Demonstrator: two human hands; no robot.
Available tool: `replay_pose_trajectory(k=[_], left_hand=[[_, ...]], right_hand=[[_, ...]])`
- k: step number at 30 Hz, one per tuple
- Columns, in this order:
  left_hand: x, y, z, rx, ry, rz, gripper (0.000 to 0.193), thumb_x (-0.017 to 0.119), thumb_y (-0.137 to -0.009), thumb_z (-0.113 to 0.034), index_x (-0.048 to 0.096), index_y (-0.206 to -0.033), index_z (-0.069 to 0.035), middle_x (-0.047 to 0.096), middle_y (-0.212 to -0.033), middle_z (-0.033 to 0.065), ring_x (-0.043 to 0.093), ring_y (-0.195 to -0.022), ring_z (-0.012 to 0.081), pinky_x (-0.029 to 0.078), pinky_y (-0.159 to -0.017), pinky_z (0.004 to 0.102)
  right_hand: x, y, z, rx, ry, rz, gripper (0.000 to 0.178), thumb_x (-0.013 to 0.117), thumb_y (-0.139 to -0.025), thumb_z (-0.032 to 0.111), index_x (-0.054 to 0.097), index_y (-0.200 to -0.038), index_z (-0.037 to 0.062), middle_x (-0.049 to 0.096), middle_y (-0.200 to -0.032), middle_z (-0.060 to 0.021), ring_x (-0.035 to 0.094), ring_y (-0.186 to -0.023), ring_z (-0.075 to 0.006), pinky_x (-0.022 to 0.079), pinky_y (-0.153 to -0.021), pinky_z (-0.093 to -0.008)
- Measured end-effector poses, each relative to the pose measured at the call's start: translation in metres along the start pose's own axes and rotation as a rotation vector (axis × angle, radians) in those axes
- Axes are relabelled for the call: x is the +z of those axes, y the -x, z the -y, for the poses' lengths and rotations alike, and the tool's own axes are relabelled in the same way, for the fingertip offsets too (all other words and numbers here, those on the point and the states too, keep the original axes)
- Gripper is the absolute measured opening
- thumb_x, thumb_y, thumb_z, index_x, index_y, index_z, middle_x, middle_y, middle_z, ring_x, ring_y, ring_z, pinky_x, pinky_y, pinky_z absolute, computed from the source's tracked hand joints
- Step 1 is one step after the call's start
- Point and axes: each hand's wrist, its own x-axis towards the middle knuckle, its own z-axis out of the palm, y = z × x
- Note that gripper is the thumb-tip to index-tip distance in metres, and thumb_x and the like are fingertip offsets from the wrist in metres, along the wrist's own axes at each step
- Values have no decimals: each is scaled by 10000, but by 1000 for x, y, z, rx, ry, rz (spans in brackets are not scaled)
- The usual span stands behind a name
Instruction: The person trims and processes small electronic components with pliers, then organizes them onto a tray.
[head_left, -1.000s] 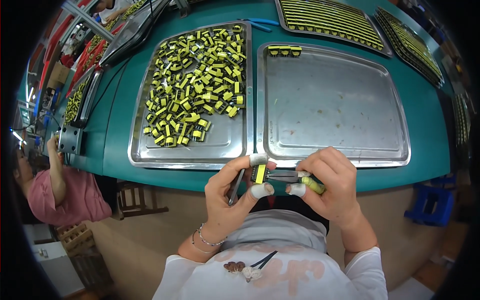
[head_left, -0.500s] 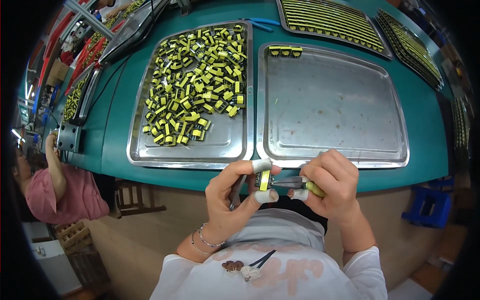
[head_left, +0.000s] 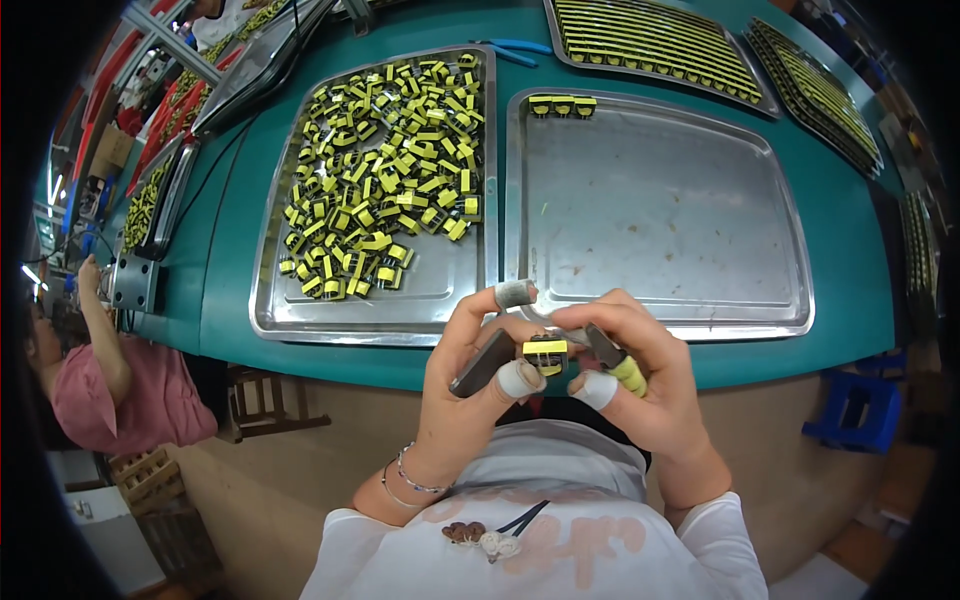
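My left hand (head_left: 470, 385), with taped fingertips, pinches a small yellow-and-black transformer part (head_left: 545, 352) and also holds a dark flat bar (head_left: 482, 364) against the palm. My right hand (head_left: 640, 375) grips a tool with a yellow-green handle (head_left: 615, 362), its tip at the part. Both hands hover just before the near edge of the teal table (head_left: 840, 260). A left metal tray (head_left: 420, 300) holds a heap of several yellow parts (head_left: 385, 175). The right metal tray (head_left: 660, 210) has three parts (head_left: 562, 104) lined at its far left corner.
Further trays of neatly rowed yellow parts (head_left: 650, 40) lie at the far right. Blue-handled pliers (head_left: 520, 48) rest beyond the trays. A person in a pink top (head_left: 110, 390) sits at the left. A blue stool (head_left: 855, 410) stands at the right below the table.
My hands have stayed together at the table edge, shifting only slightly; the part has been turned a little between my fingers.
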Motion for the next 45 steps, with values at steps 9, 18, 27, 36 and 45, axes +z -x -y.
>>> replay_pose_trajectory(k=[9, 18, 27, 36, 45], left_hand=[[6, 1, -9, -91, -43, -42, 610, 702, -851, -380, 427, -1243, -2, 607, -860, 36, 524, -645, 63, 389, -518, 178], [-15, -12, 1, 147, 636, -46, 649, 449, -920, -577, 435, -1260, -24, 520, -1222, 159, 537, -1009, 196, 467, -868, 357], [19, -19, -8, 161, 417, -40, 979, 391, -803, -789, 275, -1408, -28, 293, -1475, 206, 309, -1365, 321, 214, -1146, 441], [20, -20, -9, 165, 129, -30, 1106, 317, -760, -857, 159, -1481, -32, 195, -1533, 211, 222, -1416, 331, 135, -1165, 449], [17, -18, -6, 148, -42, 33, 1252, 245, -659, -935, 64, -1503, -29, 81, -1566, 185, 82, -1452, 320, 52, -1167, 463]], right_hand=[[14, -2, 0, 260, -625, 183, 305, 610, -895, 63, 559, -1180, -33, 491, -1078, -83, 630, -858, -186, 507, -779, -296], [18, 3, 3, 213, -413, -7, 330, 654, -845, 18, 572, -1164, -5, 629, -1010, -77, 603, -929, -145, 467, -811, -260], [31, -5, 4, -114, 32, -88, 466, 668, -654, -115, 621, -1098, 18, 625, -1035, -130, 620, -927, -242, 492, -791, -303], [27, -9, 6, -197, 196, -17, 523, 684, -583, -130, 631, -1080, 23, 634, -974, -131, 627, -856, -263, 513, -709, -323], [27, -8, 5, -173, 135, -60, 452, 713, -547, -103, 648, -975, 25, 636, -884, -116, 626, -771, -244, 507, -661, -306]])
